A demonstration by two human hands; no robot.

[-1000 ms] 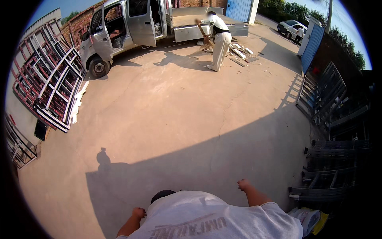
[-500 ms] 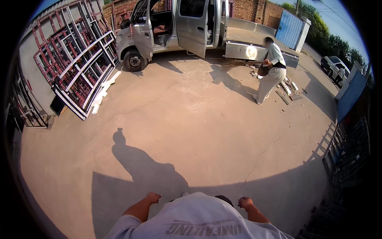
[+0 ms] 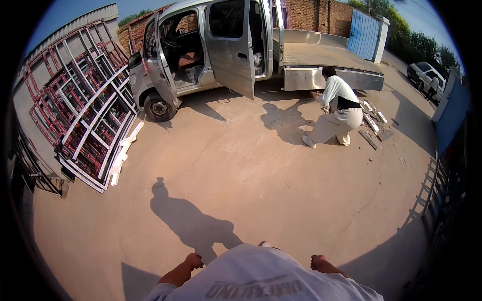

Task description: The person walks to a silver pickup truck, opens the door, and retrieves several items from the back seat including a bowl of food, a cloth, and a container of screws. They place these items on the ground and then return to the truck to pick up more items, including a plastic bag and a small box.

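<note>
My left hand [image 3: 193, 261] hangs at my side with the fingers curled and nothing in it. My right hand [image 3: 318, 262] hangs the same way on the other side, fingers curled and holding nothing. Both are low in the view, on either side of my white shirt, above bare concrete ground [image 3: 261, 200]. My shadow [image 3: 193, 220] falls on the ground just ahead of me, to the left.
A silver flatbed truck [image 3: 226, 55] stands ahead with its doors open. A person in white [image 3: 335, 110] crouches beside its bed near several loose pieces on the ground [image 3: 374, 123]. Metal frames [image 3: 85, 115] lean against the left wall. A railing [image 3: 442, 190] runs along the right.
The view has swung right and moved closer to the truck. The person by the truck bed went from bending over to crouching. My hands stay at my sides.
</note>
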